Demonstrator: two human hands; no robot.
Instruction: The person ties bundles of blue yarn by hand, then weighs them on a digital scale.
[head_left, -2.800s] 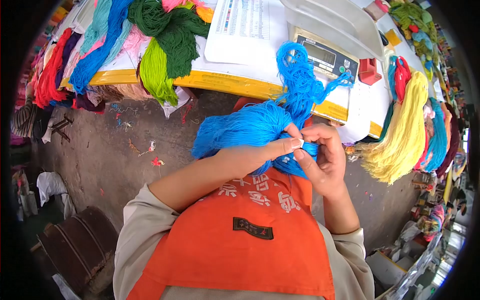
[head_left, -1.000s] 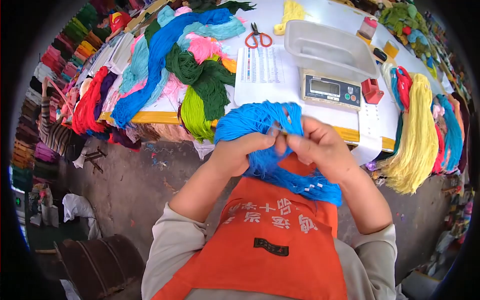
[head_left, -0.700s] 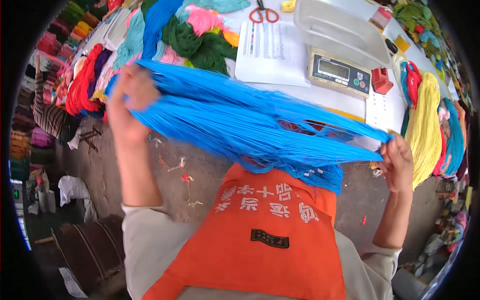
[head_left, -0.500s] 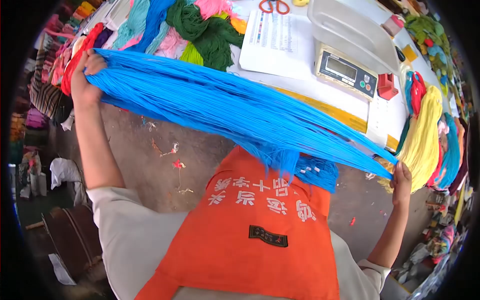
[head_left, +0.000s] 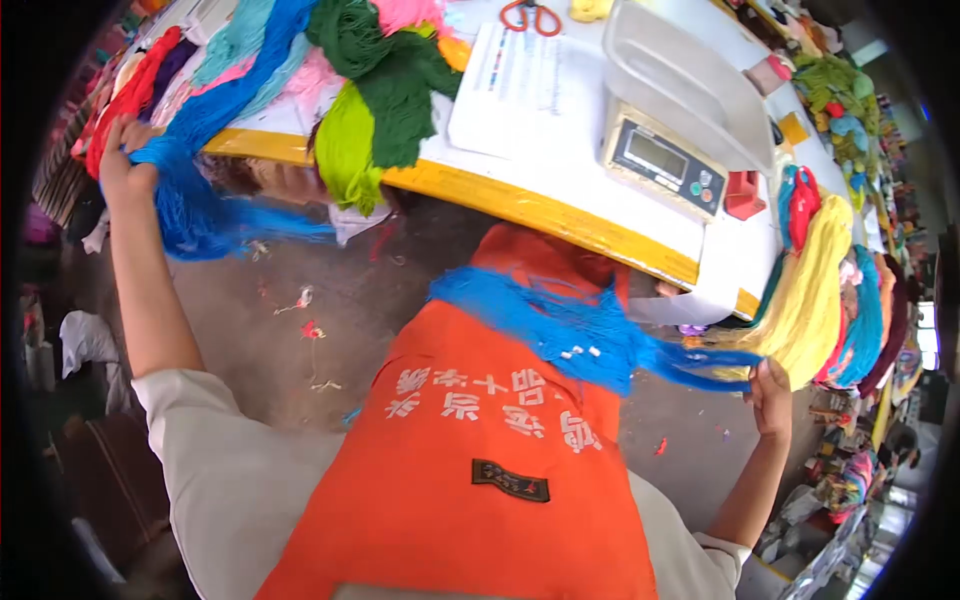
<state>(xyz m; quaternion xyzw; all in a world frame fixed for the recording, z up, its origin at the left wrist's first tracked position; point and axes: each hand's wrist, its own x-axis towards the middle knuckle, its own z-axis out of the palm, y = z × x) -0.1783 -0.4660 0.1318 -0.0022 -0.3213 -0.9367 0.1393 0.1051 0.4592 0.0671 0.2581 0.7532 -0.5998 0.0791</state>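
Observation:
My left hand (head_left: 130, 165) is closed around a bundle of blue thread (head_left: 190, 205), which hangs below the fingers and trails blurred to the right. Farther right, my right hand (head_left: 770, 395) pinches the end of a second stretch of blue thread (head_left: 540, 320). That length droops across the front of my orange apron (head_left: 480, 440), with a few small white bits on it. A gap separates the two blue bundles. Close to my right hand hangs a pale yellow skein (head_left: 815, 290).
A white table with a yellow front edge (head_left: 480, 195) holds a digital scale (head_left: 665, 160) with a clear tray (head_left: 690, 80), a printed sheet (head_left: 510, 95) and red-handled scissors (head_left: 530, 17). Dark green skeins (head_left: 400, 110) and a lime skein (head_left: 347, 150) hang over the edge.
The blue strands stretched taut between my hands have come apart into two slack bundles, one in each hand. My left hand has moved left and down, and my right hand slightly down and left.

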